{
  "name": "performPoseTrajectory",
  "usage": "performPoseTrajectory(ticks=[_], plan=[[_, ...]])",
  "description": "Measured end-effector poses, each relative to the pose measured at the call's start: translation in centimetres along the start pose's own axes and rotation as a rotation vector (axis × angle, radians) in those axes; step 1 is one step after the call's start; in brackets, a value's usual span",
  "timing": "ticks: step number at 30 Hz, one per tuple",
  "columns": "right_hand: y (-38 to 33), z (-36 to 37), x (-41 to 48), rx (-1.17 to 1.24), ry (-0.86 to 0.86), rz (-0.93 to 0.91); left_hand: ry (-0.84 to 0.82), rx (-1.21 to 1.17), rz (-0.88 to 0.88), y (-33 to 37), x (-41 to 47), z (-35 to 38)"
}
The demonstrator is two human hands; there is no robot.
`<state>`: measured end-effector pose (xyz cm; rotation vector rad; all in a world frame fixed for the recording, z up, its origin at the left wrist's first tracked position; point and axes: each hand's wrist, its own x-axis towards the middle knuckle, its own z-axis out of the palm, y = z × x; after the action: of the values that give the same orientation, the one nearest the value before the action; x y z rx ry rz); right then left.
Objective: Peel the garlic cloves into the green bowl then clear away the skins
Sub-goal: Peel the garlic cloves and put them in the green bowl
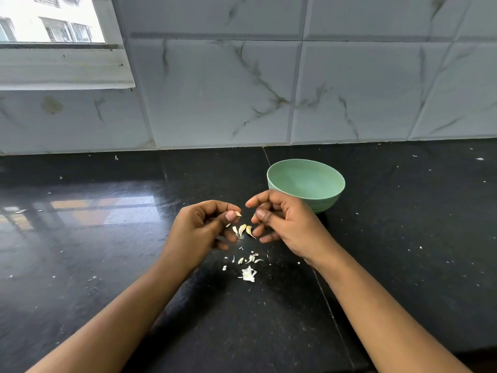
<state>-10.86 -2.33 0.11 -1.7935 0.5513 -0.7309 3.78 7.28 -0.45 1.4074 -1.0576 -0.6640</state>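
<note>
Head view: left hand (204, 227) pinches a small pale garlic piece (238, 213) at the thumb tip. Right hand (285, 224) is curled, can't tell if it holds anything. Green bowl (331, 200) looks empty. It sits just behind the right hand, the nearer one. Loose skins (248, 273) lie on the counter (107, 265) in front of the bowl. Path looks clear.

Polished black speckled stone countertop (107, 265), glossy and mirror-like, smooth matt pale-green round bowl (306, 181), possibly plastic, thin dry papery white garlic skins (248, 273), glazed grey marble-veined wall tiles (220, 92) with soft sheen, white-painted window frame (64, 67)
</note>
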Motion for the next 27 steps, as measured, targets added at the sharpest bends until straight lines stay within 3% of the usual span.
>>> performPoseTrajectory(ticks=[6,13,18,21,24,27], plan=[[0.0,0.5,-0.2,-0.014,-0.03,-0.017,-0.018,-0.078,-0.074,-0.1,0.1,-0.2],[0.3,1.3,-0.2,0.013,0.086,-0.142,-0.017,-0.141,-0.121,-0.1,0.0,0.1],[-0.2,0.7,-0.3,-0.052,0.157,-0.141,-0.031,-0.098,-0.095,0.0,0.1,0.1],[-0.4,-0.6,-0.2,-0.009,0.269,-0.119,0.087,-0.043,-0.02,0.3,0.2,-0.2],[-0.5,-0.9,-0.3,-0.045,0.19,-0.072,0.17,0.115,0.06,0.4,0.5,-0.6],[-0.9,-1.5,-0.1,-0.08,0.18,-0.052,0.09,0.132,-0.055,1.1,1.5,-0.1]])
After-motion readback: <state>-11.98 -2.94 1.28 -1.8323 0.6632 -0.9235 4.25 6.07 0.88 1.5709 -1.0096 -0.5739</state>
